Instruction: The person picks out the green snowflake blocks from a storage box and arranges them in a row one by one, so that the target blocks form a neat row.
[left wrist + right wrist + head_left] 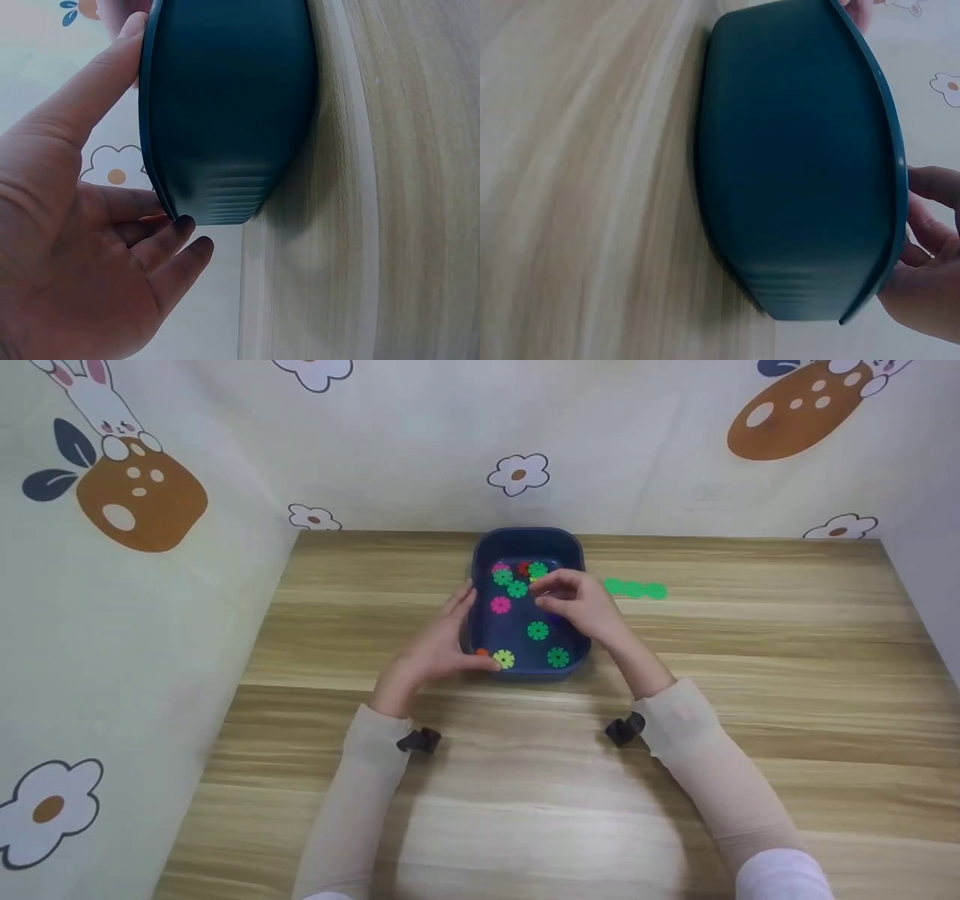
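Two sets of fingers: left hand (439,649) is resting on the bin rim, thumb and fingers standing well apart; right hand (586,604) is hovering over the bin, fingers bending toward the thumb, can't tell if they're pinching anything.
Bin: dark blue bin (529,542) is sitting on the bench (517,780), left hand touching near its near-left corner.
Discs inside: pink disc (501,605), green disc (538,631) and others are lying loose; yellow disc (503,659) is showing by the left thumb.
Green row (635,589): lying on the bench, right of the bin; joints too small to judge.
Slip risk: a thin disc could be dropping if fingertips are catching only its edge.
Tip risk: bin could be tilting if the left hand is pressing its rim too hard.
Knock risk: row could be shifting if the right wrist is swinging wide.
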Motion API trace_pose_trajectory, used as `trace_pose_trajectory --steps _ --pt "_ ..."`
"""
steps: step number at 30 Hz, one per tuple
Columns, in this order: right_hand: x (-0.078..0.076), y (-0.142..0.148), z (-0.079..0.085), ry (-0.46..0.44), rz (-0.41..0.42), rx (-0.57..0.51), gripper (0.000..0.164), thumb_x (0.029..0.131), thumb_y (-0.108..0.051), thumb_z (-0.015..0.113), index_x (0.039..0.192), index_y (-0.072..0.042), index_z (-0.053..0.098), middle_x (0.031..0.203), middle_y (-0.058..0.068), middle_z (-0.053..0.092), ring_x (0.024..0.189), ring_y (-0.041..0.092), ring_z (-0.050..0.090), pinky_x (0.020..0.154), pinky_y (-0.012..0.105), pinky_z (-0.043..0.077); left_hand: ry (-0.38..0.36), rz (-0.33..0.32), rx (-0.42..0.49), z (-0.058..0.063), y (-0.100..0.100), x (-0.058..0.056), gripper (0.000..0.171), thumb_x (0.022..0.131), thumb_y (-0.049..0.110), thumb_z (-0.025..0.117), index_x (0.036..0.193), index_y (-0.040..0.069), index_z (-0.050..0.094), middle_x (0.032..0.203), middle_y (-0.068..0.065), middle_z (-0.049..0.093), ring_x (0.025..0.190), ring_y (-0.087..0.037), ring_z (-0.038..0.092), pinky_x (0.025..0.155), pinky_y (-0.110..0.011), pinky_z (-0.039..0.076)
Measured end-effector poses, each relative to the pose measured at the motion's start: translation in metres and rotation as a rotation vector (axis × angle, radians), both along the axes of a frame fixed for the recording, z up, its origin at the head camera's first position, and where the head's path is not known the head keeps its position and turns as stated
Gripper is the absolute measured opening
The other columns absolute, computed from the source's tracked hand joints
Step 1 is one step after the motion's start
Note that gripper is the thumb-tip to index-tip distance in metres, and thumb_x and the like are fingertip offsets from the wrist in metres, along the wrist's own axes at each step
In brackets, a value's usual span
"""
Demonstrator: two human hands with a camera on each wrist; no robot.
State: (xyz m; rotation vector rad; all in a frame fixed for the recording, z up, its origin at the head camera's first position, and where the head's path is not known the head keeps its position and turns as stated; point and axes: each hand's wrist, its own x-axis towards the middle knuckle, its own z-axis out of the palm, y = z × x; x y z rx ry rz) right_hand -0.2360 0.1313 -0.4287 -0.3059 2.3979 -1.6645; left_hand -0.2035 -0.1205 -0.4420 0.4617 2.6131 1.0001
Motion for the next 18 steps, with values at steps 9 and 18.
trace_pose_trajectory --steps 9,18 --pt "-0.001 -0.017 -0.006 -0.025 0.077 0.08 0.029 0.096 -0.011 0.063 0.122 0.001 0.067 0.125 0.02 0.067 0.109 0.027 0.068 0.096 0.036 0.056 0.002 0.002 -0.007 -0.001 0.0 0.001 0.118 0.074 0.047 0.086 0.161 0.01 0.015 0.171 0.0 0.003 0.157 -0.027 0.013 0.124 -0.047 0.026" --pt "-0.004 -0.023 -0.01 -0.108 0.106 0.107 0.028 0.098 -0.008 0.06 0.124 0.0 0.065 0.128 0.02 0.065 0.12 0.032 0.06 0.107 0.045 0.05 -0.019 0.017 -0.021 0.001 0.0 0.002 0.118 0.075 0.048 0.085 0.161 0.014 0.013 0.171 0.002 0.002 0.156 -0.026 0.016 0.123 -0.048 0.028"
